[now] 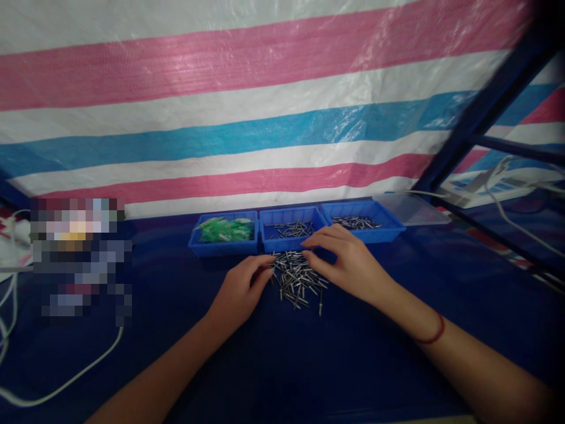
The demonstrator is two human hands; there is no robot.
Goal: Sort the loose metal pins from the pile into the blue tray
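Observation:
A loose pile of metal blind rivets (298, 280) lies on the dark blue tabletop. My left hand (245, 285) is at the pile's left edge, its thumb and forefinger curved but apart, tips touching the rivets. On the other side, my right hand (346, 259) reaches over the pile's upper right, thumb and forefinger slightly apart; nothing shows between them. Just behind the pile stands a middle blue bin (269, 242) with rivets inside. My right hand hides part of its front corner and part of the right blue bin (388, 235), which also holds rivets.
A left blue bin (207, 250) contains green plastic pieces. A clear plastic lid (415, 209) lies at the right. White cables (66, 388) run along the left beside a blurred-out area. Behind hangs a striped sheet (220, 135); a dark metal frame (477, 112) rises at right.

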